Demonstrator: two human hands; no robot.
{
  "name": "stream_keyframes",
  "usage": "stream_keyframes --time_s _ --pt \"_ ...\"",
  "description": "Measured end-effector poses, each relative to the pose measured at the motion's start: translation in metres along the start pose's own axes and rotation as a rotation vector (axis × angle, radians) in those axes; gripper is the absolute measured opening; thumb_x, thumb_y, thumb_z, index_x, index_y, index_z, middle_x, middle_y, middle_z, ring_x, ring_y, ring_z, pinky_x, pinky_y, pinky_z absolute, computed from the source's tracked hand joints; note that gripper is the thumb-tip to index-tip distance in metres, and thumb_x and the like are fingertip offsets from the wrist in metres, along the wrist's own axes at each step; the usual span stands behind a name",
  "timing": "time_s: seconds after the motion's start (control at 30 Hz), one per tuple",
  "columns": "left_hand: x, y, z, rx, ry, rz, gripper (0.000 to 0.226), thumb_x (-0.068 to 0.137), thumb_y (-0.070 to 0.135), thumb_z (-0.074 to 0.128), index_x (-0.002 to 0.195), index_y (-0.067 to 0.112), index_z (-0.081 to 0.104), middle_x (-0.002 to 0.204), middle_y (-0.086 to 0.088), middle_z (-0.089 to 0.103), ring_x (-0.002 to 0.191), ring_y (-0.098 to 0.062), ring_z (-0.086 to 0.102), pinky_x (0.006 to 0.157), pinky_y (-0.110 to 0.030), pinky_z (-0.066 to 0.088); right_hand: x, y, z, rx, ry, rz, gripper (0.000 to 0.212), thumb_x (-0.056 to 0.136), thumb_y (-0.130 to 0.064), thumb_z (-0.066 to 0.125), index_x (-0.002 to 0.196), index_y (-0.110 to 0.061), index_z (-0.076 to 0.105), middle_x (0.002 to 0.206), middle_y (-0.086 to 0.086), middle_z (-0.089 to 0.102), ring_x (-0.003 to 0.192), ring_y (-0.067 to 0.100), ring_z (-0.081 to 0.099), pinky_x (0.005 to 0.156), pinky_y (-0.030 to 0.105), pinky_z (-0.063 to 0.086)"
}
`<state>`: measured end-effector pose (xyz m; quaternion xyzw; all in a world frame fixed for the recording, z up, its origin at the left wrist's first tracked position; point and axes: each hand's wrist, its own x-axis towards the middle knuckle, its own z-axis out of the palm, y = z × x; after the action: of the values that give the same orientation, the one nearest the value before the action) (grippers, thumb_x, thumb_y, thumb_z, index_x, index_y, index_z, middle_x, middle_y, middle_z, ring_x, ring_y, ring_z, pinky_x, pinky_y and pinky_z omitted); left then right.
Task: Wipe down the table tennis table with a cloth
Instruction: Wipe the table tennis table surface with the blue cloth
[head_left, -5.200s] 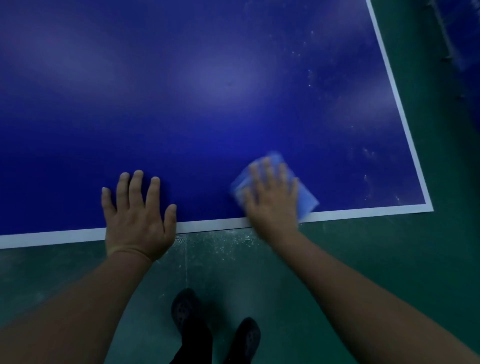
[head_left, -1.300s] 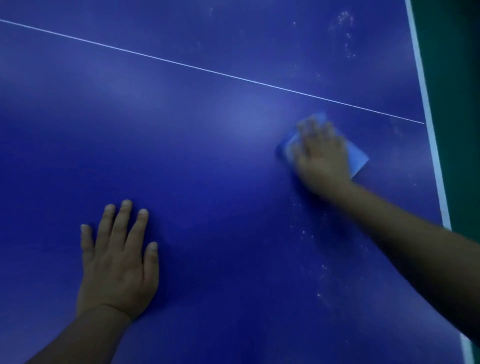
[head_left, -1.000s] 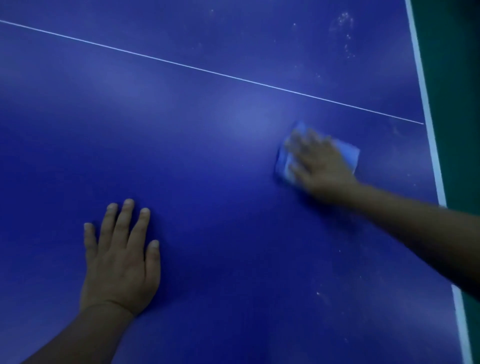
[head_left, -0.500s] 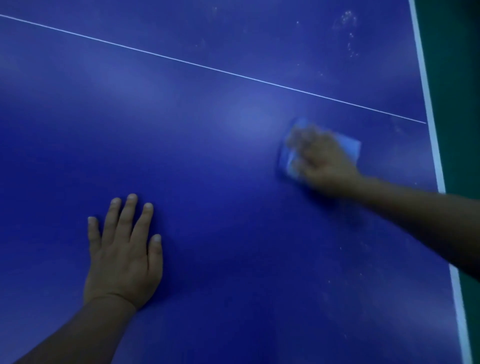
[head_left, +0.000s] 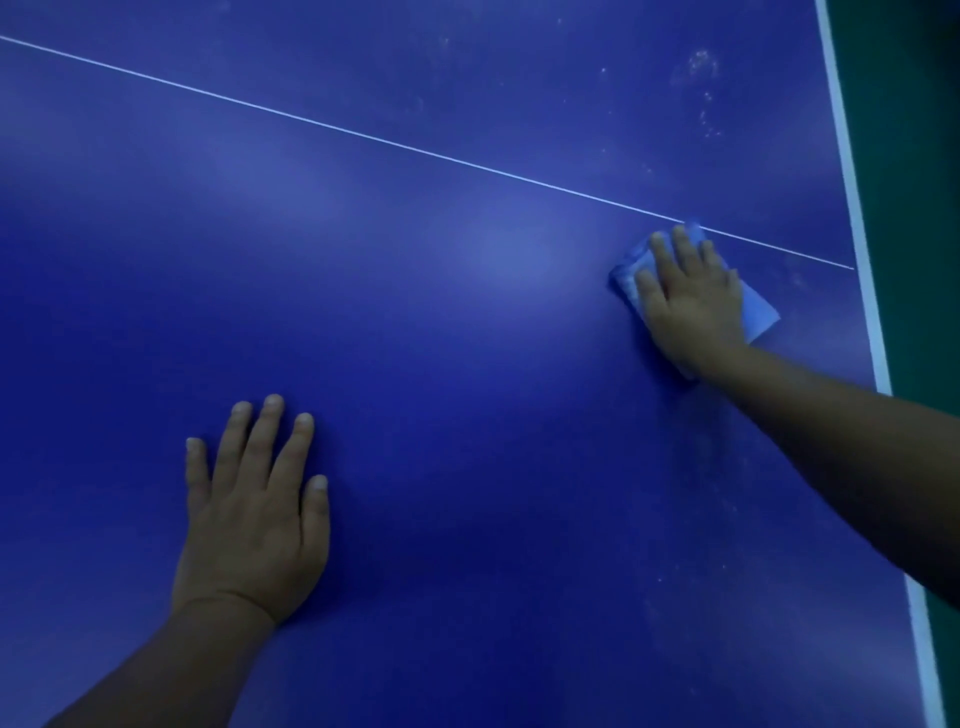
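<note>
The dark blue table tennis table (head_left: 441, 322) fills the view. A thin white centre line (head_left: 363, 136) runs across it from upper left to right. My right hand (head_left: 691, 296) lies flat with straight fingers on a folded light blue cloth (head_left: 758, 312), pressing it to the table just below the line, near the right edge. The cloth's corners show to the left and right of that hand. My left hand (head_left: 254, 509) rests flat on the table at the lower left, fingers spread, holding nothing.
A white border stripe (head_left: 862, 249) marks the table's right edge, with green floor (head_left: 914, 182) beyond it. Pale dusty smudges (head_left: 701, 88) dot the surface above the centre line at upper right, and fainter specks (head_left: 691, 467) lie below the cloth.
My right hand has pushed the cloth up and to the right, to the centre line. Five seconds ago both hands were at the table's near edge. My left hand has stayed in place lately.
</note>
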<state>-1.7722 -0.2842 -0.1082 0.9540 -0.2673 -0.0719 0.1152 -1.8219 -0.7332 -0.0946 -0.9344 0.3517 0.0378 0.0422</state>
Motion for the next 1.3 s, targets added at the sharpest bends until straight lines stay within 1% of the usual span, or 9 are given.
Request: stream_keyframes --time_s 0.17,0.37,0.47,0.63,0.7,0.83,0.9,1.1,1.3 --pt "0.0 -0.002 0.0 -0.002 -0.002 0.018 0.064 0.095 0.04 0.027 0.144 0.006 0.047 0.158 -0.014 0.032 0.149 -0.031 0.018 0.119 -0.06 0.006 -0.107 -0.043 0.022 -0.047 0.011 -0.495 0.061 0.097 -0.052 0.028 0.151 -0.024 0.039 0.161 0.003 0.029 0.148 0.035 0.027 0.115 0.057 0.02" --pt "0.001 -0.001 -0.001 -0.003 0.005 0.013 0.063 0.094 0.039 0.028 0.143 0.005 0.049 0.157 -0.014 0.034 0.149 -0.032 0.021 0.118 -0.063 0.011 -0.122 -0.131 0.032 0.014 0.042 -0.739 0.056 0.099 -0.052 0.033 0.148 -0.028 0.045 0.159 0.001 0.035 0.146 0.032 0.031 0.116 0.058 0.02" --pt "0.001 -0.001 -0.001 -0.003 0.01 0.006 0.063 0.094 0.039 0.027 0.144 0.006 0.047 0.158 -0.012 0.033 0.149 -0.03 0.02 0.119 -0.061 0.009 -0.04 -0.13 0.023 -0.007 0.042 -0.539 0.058 0.101 -0.049 0.023 0.152 -0.024 0.038 0.16 0.006 0.032 0.146 0.034 0.029 0.116 0.054 0.023" --pt "0.0 -0.001 0.001 0.001 0.01 0.015 0.062 0.095 0.039 0.027 0.145 0.007 0.046 0.159 -0.012 0.031 0.15 -0.029 0.018 0.119 -0.061 0.009 0.036 0.013 -0.001 0.059 0.108 0.225 0.059 0.103 -0.047 0.024 0.156 -0.022 0.026 0.164 0.007 0.019 0.148 0.036 0.018 0.117 0.06 0.017" --pt "-0.001 -0.002 0.0 -0.005 0.004 0.008 0.063 0.095 0.039 0.027 0.146 0.007 0.045 0.159 -0.011 0.03 0.15 -0.029 0.017 0.119 -0.061 0.009 0.004 0.012 0.005 0.007 0.11 0.091 0.061 0.101 -0.046 0.026 0.154 -0.018 0.032 0.162 0.01 0.025 0.146 0.039 0.024 0.115 0.061 0.022" --pt "-0.002 -0.001 0.0 -0.003 0.012 0.012 0.064 0.095 0.04 0.027 0.146 0.006 0.045 0.159 -0.012 0.031 0.149 -0.03 0.018 0.119 -0.061 0.009 -0.106 -0.004 0.027 -0.091 0.008 -0.76 0.059 0.102 -0.05 0.027 0.148 -0.018 0.045 0.158 0.011 0.035 0.144 0.041 0.032 0.111 0.061 0.029" --pt "0.0 0.001 0.0 -0.002 0.014 0.009 0.064 0.095 0.04 0.026 0.145 0.006 0.046 0.158 -0.013 0.032 0.149 -0.031 0.019 0.119 -0.061 0.008 -0.101 0.003 0.025 -0.123 -0.027 -0.952 0.058 0.102 -0.052 0.027 0.148 -0.022 0.045 0.159 0.007 0.034 0.145 0.037 0.031 0.113 0.058 0.023" --pt "0.0 0.002 0.0 0.012 0.022 0.008 0.066 0.095 0.043 0.023 0.148 0.008 0.043 0.16 -0.011 0.028 0.151 -0.029 0.015 0.121 -0.057 0.004 -0.004 -0.011 0.008 0.012 0.054 -0.087 0.061 0.1 -0.057 0.025 0.156 -0.032 0.025 0.166 -0.004 0.015 0.151 0.031 0.015 0.117 0.061 0.014" --pt "-0.003 0.005 -0.003 0.062 -0.003 -0.015 0.067 0.094 0.044 0.022 0.151 0.012 0.037 0.162 -0.01 0.023 0.152 -0.028 0.011 0.12 -0.056 0.003 -0.224 -0.043 0.046 -0.005 0.01 -0.706 0.06 0.097 -0.054 0.031 0.152 -0.03 0.036 0.162 0.004 0.029 0.147 0.039 0.025 0.111 0.068 0.02"
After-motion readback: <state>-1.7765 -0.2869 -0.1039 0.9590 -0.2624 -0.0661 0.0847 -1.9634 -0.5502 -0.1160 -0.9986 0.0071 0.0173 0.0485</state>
